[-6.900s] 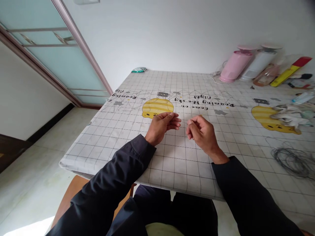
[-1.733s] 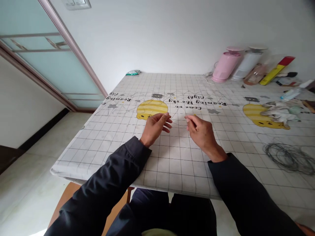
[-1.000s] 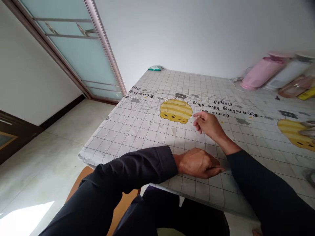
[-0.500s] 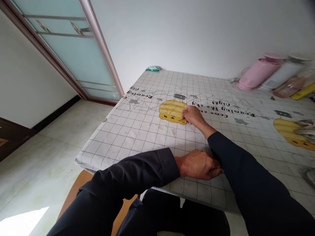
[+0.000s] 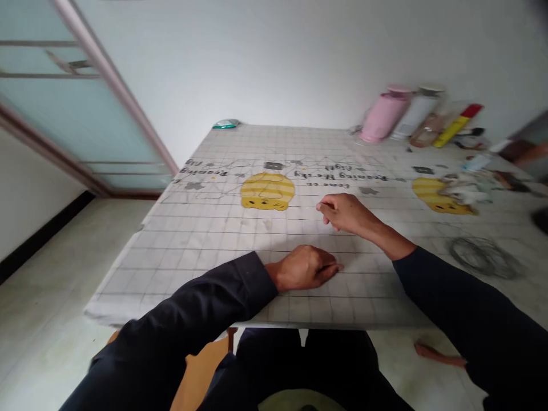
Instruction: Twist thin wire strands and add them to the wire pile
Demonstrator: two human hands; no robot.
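My left hand [image 5: 306, 267] rests on the checked tablecloth [image 5: 205, 240] near the table's front edge, its fingers curled closed and pointing right. Whatever those fingers may hold is hidden from view. Beyond it and to the right, my right hand [image 5: 345, 212] hovers over or lightly touches the cloth, thumb and fingertips pinched together. Anything in that pinch is too small to make out. Left of my right hand, a yellow striped bear print [image 5: 268, 191] lies uncovered on the cloth.
At the back right stand a pink cylinder [image 5: 383, 117], a white one [image 5: 416, 114] and a yellow-red package [image 5: 458, 125]. A wire coil [image 5: 483, 257] and blurred clutter [image 5: 466, 188] lie to the right. A green-white packet [image 5: 226, 123] sits at the far left corner.
My view has swung right. My right hand has drawn away from the bear print, to the right, still pinched. My left hand stays closed on the cloth, now clear of my right sleeve.
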